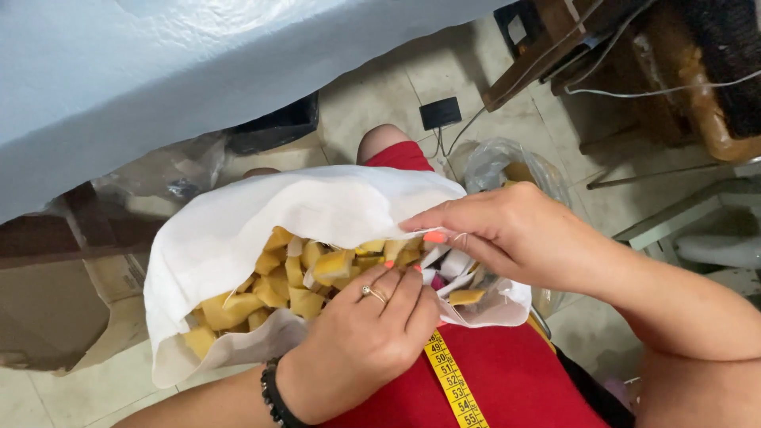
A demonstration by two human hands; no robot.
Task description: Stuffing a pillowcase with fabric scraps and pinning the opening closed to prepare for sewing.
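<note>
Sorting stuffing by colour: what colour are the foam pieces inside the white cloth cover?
Yellow foam pieces, with a few white scraps among them; the head view shows it.

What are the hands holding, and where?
Both hold the white cover stuffed with foam bits: right hand pinches its top open edge, left hand grips the lower edge.

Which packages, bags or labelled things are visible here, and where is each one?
White fabric bag: on the lap, open, full of yellow foam pieces.
Clear plastic bag: on the floor, behind the right hand.
Cardboard box: left, brown.
Tape measure: yellow strip, on the red garment.
</note>
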